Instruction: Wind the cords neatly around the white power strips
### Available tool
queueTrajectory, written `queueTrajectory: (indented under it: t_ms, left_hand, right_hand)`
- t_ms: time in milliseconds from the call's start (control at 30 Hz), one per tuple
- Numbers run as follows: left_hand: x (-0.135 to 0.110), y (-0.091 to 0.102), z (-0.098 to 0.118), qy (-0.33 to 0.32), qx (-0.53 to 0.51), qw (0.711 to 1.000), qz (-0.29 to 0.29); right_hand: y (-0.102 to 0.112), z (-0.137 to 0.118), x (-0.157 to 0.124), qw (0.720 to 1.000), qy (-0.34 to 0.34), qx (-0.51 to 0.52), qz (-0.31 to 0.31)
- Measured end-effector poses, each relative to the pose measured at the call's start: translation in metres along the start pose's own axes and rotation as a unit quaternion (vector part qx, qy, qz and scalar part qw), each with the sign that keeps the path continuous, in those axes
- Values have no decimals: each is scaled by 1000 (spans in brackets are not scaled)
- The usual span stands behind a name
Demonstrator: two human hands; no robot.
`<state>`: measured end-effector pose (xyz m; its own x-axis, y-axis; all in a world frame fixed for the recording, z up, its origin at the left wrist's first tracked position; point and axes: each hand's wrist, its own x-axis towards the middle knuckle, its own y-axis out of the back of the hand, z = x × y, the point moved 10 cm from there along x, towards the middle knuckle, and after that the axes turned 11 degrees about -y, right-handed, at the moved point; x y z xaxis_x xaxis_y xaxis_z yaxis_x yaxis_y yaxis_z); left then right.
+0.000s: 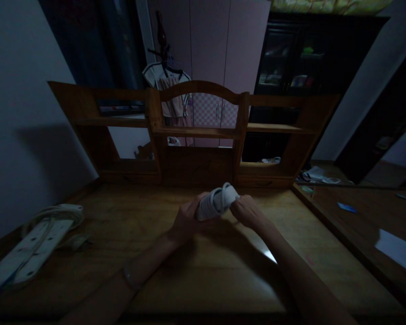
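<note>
Above the middle of the wooden desk, my left hand (189,215) is wrapped round a white object (228,196) with a white cord (209,205) wound about it in several turns. The exact kind of the object is too dim to make out. At its right end my right hand (247,211) is closed, with its fingertips hidden; it appears to grip the cord there. A small loop of cord stands up at the top. Over to the left, a white power strip (30,248) lies on the desk with its own cord (72,216) coiled over its far end and its plug (76,242) beside it.
The wooden desk (128,225) has a shelf unit (198,131) along its back edge. A wall (20,113) borders its left side. On the lower surface to the right lie a blue card (347,207) and white paper (399,250). Clothes (171,85) hang behind the shelf.
</note>
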<state>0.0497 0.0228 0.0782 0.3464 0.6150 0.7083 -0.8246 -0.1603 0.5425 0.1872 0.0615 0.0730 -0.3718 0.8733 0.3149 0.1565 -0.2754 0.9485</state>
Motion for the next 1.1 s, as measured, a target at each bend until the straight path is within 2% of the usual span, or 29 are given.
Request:
queueTrajectory:
  t_ms: [133, 300, 367, 533, 767, 967, 1100]
  left_hand:
    - [0, 19, -23, 94, -12, 990, 108]
    - [-5, 19, -59, 181, -96, 962, 182]
    - [-9, 13, -75, 215, -153, 945, 196]
    - [-21, -5, -106, 287, -254, 907, 172]
    - [-27, -20, -108, 330, -325, 875, 139]
    - [-27, -28, -104, 349, -366, 854, 127]
    - [-23, -25, -101, 333, -368, 857, 139]
  right_hand:
    - [-1, -1, 3, 999, -21, 15, 20]
    - [-3, -1, 5, 998, -39, 0, 50]
    - [-2, 2, 5, 996, -45, -13, 70]
    - [3, 11, 5, 991, -72, -37, 107]
    - [11, 9, 1, 988, -57, -18, 145]
    - [20, -3, -9, 980, 19, 8, 197]
    - [25, -12, -15, 973, 70, 23, 218]
